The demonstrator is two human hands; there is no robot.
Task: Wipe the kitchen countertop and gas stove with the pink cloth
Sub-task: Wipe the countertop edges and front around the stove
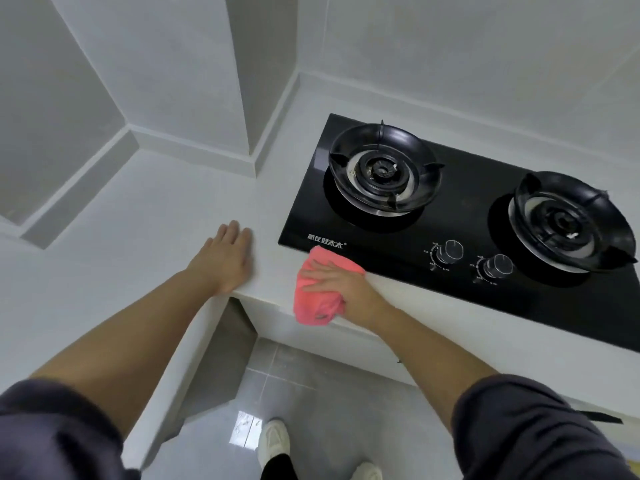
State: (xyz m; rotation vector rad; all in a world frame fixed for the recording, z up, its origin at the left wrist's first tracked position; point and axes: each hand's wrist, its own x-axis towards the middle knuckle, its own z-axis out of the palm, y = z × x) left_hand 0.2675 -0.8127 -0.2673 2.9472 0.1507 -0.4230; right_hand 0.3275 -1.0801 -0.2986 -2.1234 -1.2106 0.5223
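Cloth of a strong pink (313, 292) lies bunched on the front lip of the countertop (156, 209), just beside the near left corner of the gas stove (464, 188), with its lower part hanging over the edge. The right hand (341, 282) presses it down, fingers nearly straight and a little apart across the top; the thumb is hidden, so I cannot tell whether it hooks the fabric. The left hand (227, 258) rests flat on the counter to the left, fingers close together, apart from the cloth. The step in hand looks like wiping the counter's front strip beside the stove. To do it well, the cloth should probably be spread flatter under the palm and drawn in long overlapping strokes, tracing the seam where the glass meets the counter. On the black glass, it would be wise to go round the two knobs (452, 251) without turning them and to work round the pan supports of both burners (382, 169). The counter is pale and smooth, bending round a corner under light tiled walls (450, 46); below are a grey tiled floor (329, 393) and a white shoe (275, 441).
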